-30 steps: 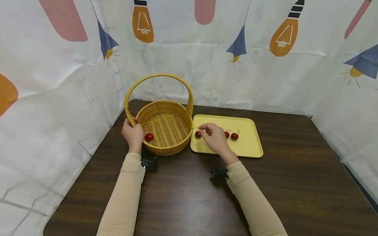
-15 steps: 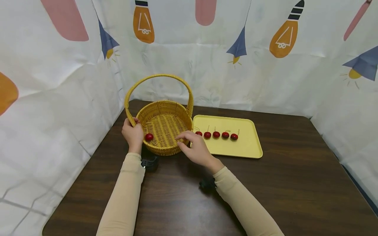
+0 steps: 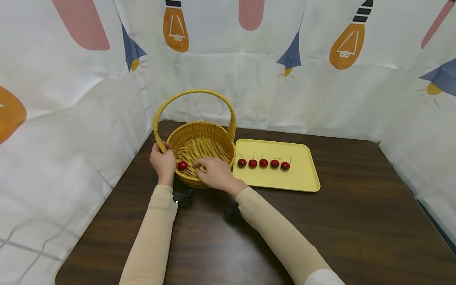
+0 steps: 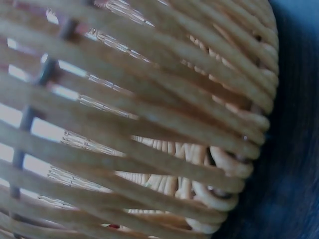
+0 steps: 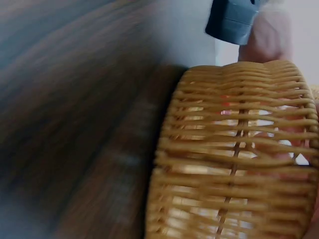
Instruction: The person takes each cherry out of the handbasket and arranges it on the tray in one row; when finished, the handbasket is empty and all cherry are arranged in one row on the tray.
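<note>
A round yellow wicker basket (image 3: 201, 138) with a tall arched handle stands at the left of the table. My left hand (image 3: 163, 161) grips it at the left rim, near the handle's base. One red cherry (image 3: 182, 166) lies inside, by the left wall. My right hand (image 3: 215, 173) is over the basket's front right, fingers loosely bent towards that cherry and apart from it; nothing shows between them. Both wrist views are mostly filled by the basket's weave (image 4: 164, 109), which hides the fingers.
Right of the basket lies a yellow tray (image 3: 285, 180) with several stemmed cherries (image 3: 263, 162) in a row. The dark wooden table (image 3: 213, 245) reaches a white printed curtain (image 3: 249, 79) at the back and sides. A dark wrist strap (image 3: 183, 197) sits below my left hand.
My right hand has moved left from above the tray to over the basket, uncovering the row of cherries. My left hand and the basket have stayed in place.
</note>
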Demonstrator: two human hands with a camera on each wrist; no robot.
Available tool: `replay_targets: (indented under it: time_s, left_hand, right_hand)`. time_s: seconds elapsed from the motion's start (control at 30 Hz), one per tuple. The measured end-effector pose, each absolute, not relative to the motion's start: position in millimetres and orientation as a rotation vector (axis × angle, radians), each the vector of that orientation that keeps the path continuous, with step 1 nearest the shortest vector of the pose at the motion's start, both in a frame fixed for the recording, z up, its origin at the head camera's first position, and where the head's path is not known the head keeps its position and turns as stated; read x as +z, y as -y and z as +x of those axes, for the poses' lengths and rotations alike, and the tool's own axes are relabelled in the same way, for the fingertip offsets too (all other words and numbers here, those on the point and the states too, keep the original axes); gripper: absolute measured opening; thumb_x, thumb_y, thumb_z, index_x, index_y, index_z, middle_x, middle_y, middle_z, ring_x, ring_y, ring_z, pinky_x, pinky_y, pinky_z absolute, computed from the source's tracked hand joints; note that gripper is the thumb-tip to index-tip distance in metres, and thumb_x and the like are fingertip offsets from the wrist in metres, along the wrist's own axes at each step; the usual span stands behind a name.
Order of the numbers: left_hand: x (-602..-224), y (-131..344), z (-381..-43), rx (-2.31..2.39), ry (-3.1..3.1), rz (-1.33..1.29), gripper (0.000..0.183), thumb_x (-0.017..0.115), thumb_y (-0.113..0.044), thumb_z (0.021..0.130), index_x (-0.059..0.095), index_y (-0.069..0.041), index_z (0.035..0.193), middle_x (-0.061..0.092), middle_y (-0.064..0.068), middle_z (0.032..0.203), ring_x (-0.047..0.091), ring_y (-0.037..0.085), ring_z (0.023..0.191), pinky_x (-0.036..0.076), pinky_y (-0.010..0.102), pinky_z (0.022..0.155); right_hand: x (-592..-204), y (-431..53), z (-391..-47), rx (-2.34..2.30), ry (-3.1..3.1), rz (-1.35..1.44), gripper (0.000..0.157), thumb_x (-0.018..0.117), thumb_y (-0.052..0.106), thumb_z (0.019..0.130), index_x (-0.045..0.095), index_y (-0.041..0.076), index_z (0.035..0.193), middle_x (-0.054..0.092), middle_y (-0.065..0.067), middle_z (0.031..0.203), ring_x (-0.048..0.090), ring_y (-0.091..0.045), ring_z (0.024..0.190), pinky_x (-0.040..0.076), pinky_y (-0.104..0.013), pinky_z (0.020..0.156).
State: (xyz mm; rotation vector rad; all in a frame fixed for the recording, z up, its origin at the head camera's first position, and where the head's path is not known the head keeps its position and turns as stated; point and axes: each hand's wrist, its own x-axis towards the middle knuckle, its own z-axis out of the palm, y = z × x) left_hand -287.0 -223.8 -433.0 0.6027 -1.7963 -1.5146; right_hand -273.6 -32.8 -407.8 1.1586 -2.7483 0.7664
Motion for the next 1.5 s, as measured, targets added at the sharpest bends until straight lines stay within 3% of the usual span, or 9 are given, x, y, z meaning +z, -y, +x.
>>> replay_targets:
  time_s: [0.17, 0.37, 0.6, 0.87, 1.2, 1.5]
  left_hand:
    - [-430.2, 221.6, -288.1, -1.524, 1.796, 0.589, 0.013, 0.049, 0.001, 0.089, 0.057, -0.008, 0.094, 0.062, 0.010, 0.095, 0.058, 0.018, 0.090, 0.045, 0.032, 0.082]
    - [-429.3, 221.6, -287.3, -1.529, 1.791, 0.596, 0.014, 0.049, 0.002, 0.089, 0.056, -0.008, 0.095, 0.060, 0.007, 0.093, 0.058, 0.019, 0.091, 0.044, 0.033, 0.083]
    - [-434.3, 221.1, -286.5, -1.529, 1.797, 0.603, 0.015, 0.049, 0.002, 0.087, 0.056, -0.008, 0.095, 0.060, 0.006, 0.092, 0.058, 0.021, 0.091, 0.043, 0.034, 0.083]
    - [-436.4, 222.1, -285.8, -1.527, 1.771, 0.615, 0.016, 0.050, 0.003, 0.086, 0.057, -0.009, 0.093, 0.060, 0.005, 0.090, 0.058, 0.021, 0.089, 0.042, 0.033, 0.083]
    - [-432.7, 222.7, -287.1, -1.530, 1.771, 0.597, 0.015, 0.050, 0.002, 0.087, 0.057, -0.009, 0.093, 0.060, 0.004, 0.089, 0.057, 0.019, 0.088, 0.042, 0.031, 0.082]
    - [-434.9, 223.7, -284.3, -1.524, 1.788, 0.602, 0.016, 0.048, 0.003, 0.087, 0.056, -0.009, 0.094, 0.061, 0.005, 0.091, 0.057, 0.020, 0.089, 0.043, 0.033, 0.083]
  right_hand:
    - [-400.8, 48.1, -284.0, 0.775, 2.891, 1.136, 0.030, 0.064, 0.028, 0.091, 0.069, 0.021, 0.120, 0.068, 0.008, 0.114, 0.063, -0.011, 0.100, 0.050, -0.029, 0.080]
    - [-399.2, 65.7, -293.5, 0.770, 2.994, 1.179, 0.037, 0.065, 0.024, 0.090, 0.065, 0.016, 0.126, 0.068, -0.002, 0.113, 0.062, -0.015, 0.100, 0.049, -0.031, 0.086]
    - [-399.5, 73.9, -302.3, 0.749, 3.021, 1.472, 0.061, 0.063, 0.018, 0.093, 0.040, 0.011, 0.149, 0.052, -0.006, 0.143, 0.049, -0.020, 0.129, 0.039, -0.031, 0.105]
    - [-403.7, 77.0, -307.7, 0.830, 2.943, 1.767, 0.048, 0.053, 0.003, 0.095, 0.052, 0.014, 0.141, 0.058, -0.002, 0.136, 0.053, -0.014, 0.123, 0.039, -0.021, 0.102]
    - [-399.1, 75.8, -306.2, 0.855, 2.974, 1.707, 0.031, 0.060, 0.005, 0.093, 0.066, 0.009, 0.123, 0.069, -0.003, 0.114, 0.062, -0.011, 0.102, 0.046, -0.020, 0.088]
    - [-403.1, 75.8, -305.3, 0.863, 3.079, 1.596, 0.028, 0.063, 0.005, 0.090, 0.069, 0.010, 0.118, 0.070, 0.000, 0.106, 0.063, -0.009, 0.096, 0.048, -0.020, 0.084]
